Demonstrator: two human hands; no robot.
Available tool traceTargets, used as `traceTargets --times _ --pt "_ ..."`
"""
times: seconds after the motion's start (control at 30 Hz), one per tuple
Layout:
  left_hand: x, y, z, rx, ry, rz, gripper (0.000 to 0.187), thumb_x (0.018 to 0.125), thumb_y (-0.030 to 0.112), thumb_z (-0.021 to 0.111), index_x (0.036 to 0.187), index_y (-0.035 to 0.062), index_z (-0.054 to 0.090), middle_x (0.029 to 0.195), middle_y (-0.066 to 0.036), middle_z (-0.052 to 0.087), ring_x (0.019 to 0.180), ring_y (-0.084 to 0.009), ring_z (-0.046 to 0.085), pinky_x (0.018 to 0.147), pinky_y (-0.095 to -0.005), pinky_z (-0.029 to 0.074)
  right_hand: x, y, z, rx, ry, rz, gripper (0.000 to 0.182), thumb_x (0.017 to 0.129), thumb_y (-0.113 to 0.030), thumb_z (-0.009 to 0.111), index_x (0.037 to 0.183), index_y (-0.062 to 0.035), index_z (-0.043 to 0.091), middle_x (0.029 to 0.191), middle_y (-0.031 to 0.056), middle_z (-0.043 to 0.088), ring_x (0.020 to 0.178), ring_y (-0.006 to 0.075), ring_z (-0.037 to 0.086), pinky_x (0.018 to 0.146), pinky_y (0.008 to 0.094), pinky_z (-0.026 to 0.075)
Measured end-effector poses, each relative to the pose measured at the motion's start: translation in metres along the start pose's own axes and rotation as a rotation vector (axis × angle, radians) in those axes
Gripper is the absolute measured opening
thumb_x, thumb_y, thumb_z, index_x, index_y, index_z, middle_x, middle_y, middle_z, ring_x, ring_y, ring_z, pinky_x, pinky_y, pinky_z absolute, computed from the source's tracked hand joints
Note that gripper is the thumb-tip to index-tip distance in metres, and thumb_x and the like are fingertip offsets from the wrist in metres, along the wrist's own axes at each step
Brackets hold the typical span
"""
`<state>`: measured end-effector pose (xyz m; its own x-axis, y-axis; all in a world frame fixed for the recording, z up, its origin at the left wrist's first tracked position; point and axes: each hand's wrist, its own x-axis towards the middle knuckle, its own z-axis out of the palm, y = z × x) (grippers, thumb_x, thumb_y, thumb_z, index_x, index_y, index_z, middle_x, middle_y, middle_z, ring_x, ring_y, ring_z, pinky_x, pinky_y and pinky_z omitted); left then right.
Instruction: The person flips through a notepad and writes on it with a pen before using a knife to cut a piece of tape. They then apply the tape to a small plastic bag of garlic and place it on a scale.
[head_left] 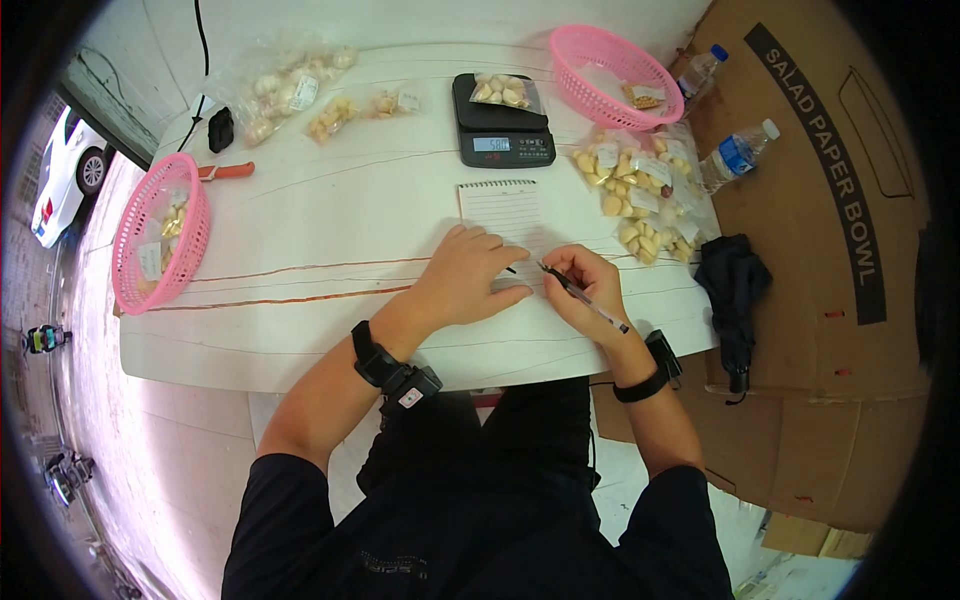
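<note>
My right hand (pixel 585 288) grips a pen (pixel 597 308) with a clear barrel and a dark front part, just right of a spiral notepad (pixel 497 205). My left hand (pixel 468 272) lies over the notepad's lower part, thumb and fingers stretched apart. A small dark piece (pixel 511 270) shows beside its index fingertip; whether it is touched or held I cannot make out. Beyond the notepad, a black digital scale (pixel 507 150) with a lit display carries a clear bag of pale, garlic-like cloves (pixel 503 92).
Bagged cloves (pixel 640 190) lie at right beside water bottles (pixel 738 158) and a folded black umbrella (pixel 735 300). Pink baskets (pixel 125 250) stand left and back right (pixel 570 50). An orange-handled knife (pixel 228 171) and more bags (pixel 280 90) lie at upper left. A large cardboard box (pixel 800 230) borders the right.
</note>
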<state>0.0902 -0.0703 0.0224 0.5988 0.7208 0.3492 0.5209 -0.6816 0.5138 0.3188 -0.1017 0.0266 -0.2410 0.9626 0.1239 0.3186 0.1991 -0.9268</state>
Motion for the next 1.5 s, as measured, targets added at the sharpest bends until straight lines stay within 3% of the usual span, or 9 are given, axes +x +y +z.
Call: traceTargets --times 0.23,0.4,0.63,0.7,0.93,1.0,1.03,1.23,1.5 --pt "0.001 -0.001 0.0 -0.012 -0.013 -0.008 0.044 0.081 0.038 0.076 0.115 0.0098 0.072 0.095 -0.008 0.067 0.094 -0.0289 0.06 0.087 -0.0417 0.042 -0.002 0.011 0.008 0.072 0.122 -0.033 0.015 0.086 -0.003 0.067 0.102 -0.0013 0.066 0.078 -0.0029 0.061 0.066 0.0024 0.051 0.059 0.0202 0.042" --pt "0.001 -0.001 -0.001 -0.02 0.005 0.009 0.043 0.082 0.035 0.078 0.117 0.0095 0.071 0.093 -0.009 0.068 0.091 -0.0299 0.061 0.085 -0.0413 0.043 -0.002 0.007 0.01 -0.138 0.153 -0.14 0.016 0.093 -0.001 0.064 0.108 0.0021 0.066 0.085 -0.0013 0.063 0.07 0.0034 0.053 0.062 0.0203 0.045" --pt "0.002 0.0 -0.003 -0.058 0.046 0.029 0.043 0.081 0.033 0.079 0.115 0.0072 0.071 0.093 -0.01 0.07 0.09 -0.0303 0.062 0.085 -0.0413 0.043 0.001 0.01 0.011 -0.059 0.163 -0.112 0.016 0.095 -0.003 0.062 0.11 0.0014 0.065 0.083 -0.0013 0.062 0.072 0.0039 0.054 0.064 0.0208 0.045" --pt "0.004 0.001 -0.004 -0.103 0.061 -0.003 0.042 0.082 0.032 0.078 0.115 0.0072 0.071 0.091 -0.01 0.069 0.09 -0.03 0.062 0.084 -0.0405 0.043 0.0 0.008 0.01 -0.018 0.16 -0.034 0.017 0.091 -0.005 0.065 0.108 0.0002 0.066 0.086 0.0064 0.065 0.074 0.0105 0.058 0.068 0.0251 0.049" --pt "0.006 0.0 -0.015 -0.131 0.103 -0.127 0.027 0.088 0.02 0.07 0.111 0.0057 0.069 0.089 -0.012 0.068 0.083 -0.0299 0.062 0.081 -0.0399 0.044 0.001 0.002 0.01 -0.071 0.147 -0.064 0.016 0.091 -0.004 0.065 0.107 -0.0003 0.066 0.084 0.0065 0.064 0.071 0.0112 0.058 0.066 0.0257 0.048" --pt "0.009 -0.014 -0.007 -0.124 0.428 -0.044 0.017 0.088 0.014 0.063 0.102 0.0045 0.068 0.082 -0.011 0.064 0.08 -0.0322 0.059 0.077 -0.0442 0.043 0.001 0.003 0.01 -0.078 0.14 -0.062 0.016 0.091 -0.004 0.065 0.106 -0.0005 0.066 0.084 0.007 0.064 0.071 0.0126 0.059 0.066 0.0265 0.048" --pt "0.009 -0.018 -0.008 -0.124 0.428 -0.043 0.017 0.088 0.014 0.063 0.102 0.0045 0.068 0.082 -0.011 0.064 0.08 -0.0322 0.059 0.077 -0.0442 0.043 0.001 0.003 0.01 -0.078 0.14 -0.063 0.016 0.091 -0.004 0.065 0.106 -0.0005 0.066 0.084 0.007 0.064 0.071 0.0126 0.059 0.066 0.0265 0.048" --pt "0.01 -0.036 -0.018 0.166 0.543 -0.188 0.013 0.087 0.003 0.059 0.099 0.0013 0.064 0.086 -0.015 0.061 0.082 -0.0348 0.057 0.075 -0.045 0.045 0.001 0.009 0.01 -0.067 0.148 -0.088 0.016 0.09 -0.004 0.065 0.106 -0.0003 0.066 0.084 0.0079 0.064 0.071 0.0137 0.059 0.066 0.0276 0.049" --pt "0.002 -0.051 -0.015 0.35 0.41 -0.254 0.022 0.081 0.007 0.064 0.103 0.0023 0.068 0.094 -0.014 0.061 0.09 -0.0334 0.056 0.08 -0.0456 0.044 0.001 0.006 0.01 -0.081 0.154 -0.115 0.016 0.09 -0.004 0.063 0.106 0.0 0.065 0.084 0.0076 0.065 0.072 0.0132 0.06 0.066 0.0269 0.049"
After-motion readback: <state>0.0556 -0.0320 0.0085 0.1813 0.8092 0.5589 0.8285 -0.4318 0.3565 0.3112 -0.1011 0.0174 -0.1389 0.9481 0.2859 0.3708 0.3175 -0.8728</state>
